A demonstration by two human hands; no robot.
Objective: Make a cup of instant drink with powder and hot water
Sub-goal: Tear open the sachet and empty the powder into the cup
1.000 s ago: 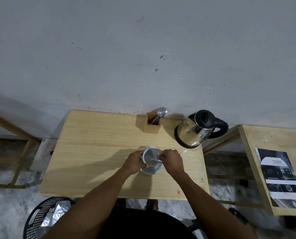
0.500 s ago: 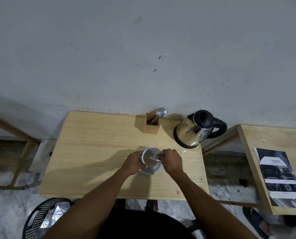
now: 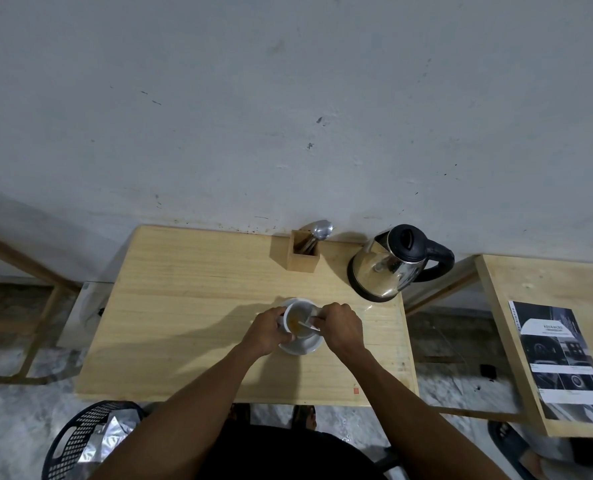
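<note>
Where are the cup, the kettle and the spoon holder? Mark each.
cup (image 3: 292, 308), head view, far rim.
kettle (image 3: 381, 271), head view, shiny steel body.
spoon holder (image 3: 302, 261), head view, front wooden wall.

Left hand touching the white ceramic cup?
Touching. The head view shows the left hand wrapped against the side of the white ceramic cup, no gap visible, while the right hand holds a metal spoon in it.

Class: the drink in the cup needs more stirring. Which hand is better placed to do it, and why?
The right hand: it grips the spoon standing in the cup, while the left hand steadies the cup's side.
</note>
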